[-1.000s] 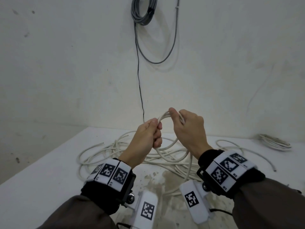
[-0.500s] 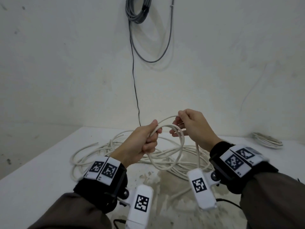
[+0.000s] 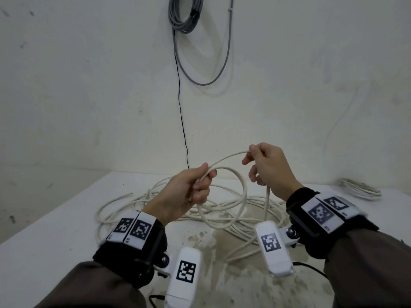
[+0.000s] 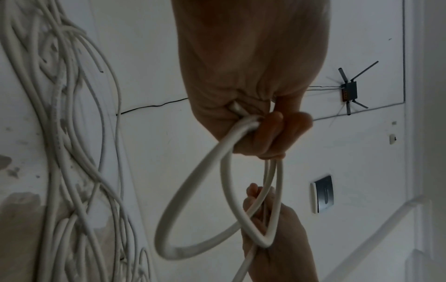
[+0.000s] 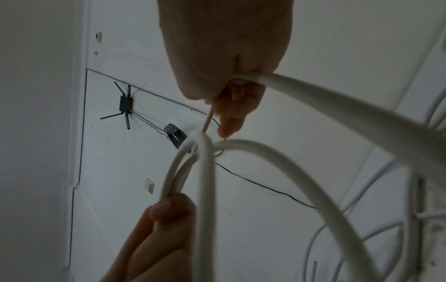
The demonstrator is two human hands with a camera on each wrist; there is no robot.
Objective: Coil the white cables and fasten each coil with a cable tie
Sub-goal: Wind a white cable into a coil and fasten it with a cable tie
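Note:
A long white cable (image 3: 224,203) lies in a loose tangle on the white table (image 3: 55,230). My left hand (image 3: 189,187) grips a small coil of it (image 3: 243,192), a loop hanging below the fist above the table; the grip also shows in the left wrist view (image 4: 248,122). My right hand (image 3: 264,165), up and to the right, pinches the running strand (image 3: 226,158) between thumb and forefinger. That strand passes through the right hand (image 5: 226,89) and drops to the pile. A second white coil (image 3: 360,190) rests at the table's far right. No cable tie is visible.
A grey cable bundle (image 3: 184,16) hangs on the wall above, with a thin black wire (image 3: 182,121) running down to the table. A black router (image 4: 348,91) is mounted on the wall. The table surface near me is stained (image 3: 222,252).
My hands have drawn apart: the right hand slid up and right along the cable, away from the left, which keeps hold of the coil. The hanging loop is larger.

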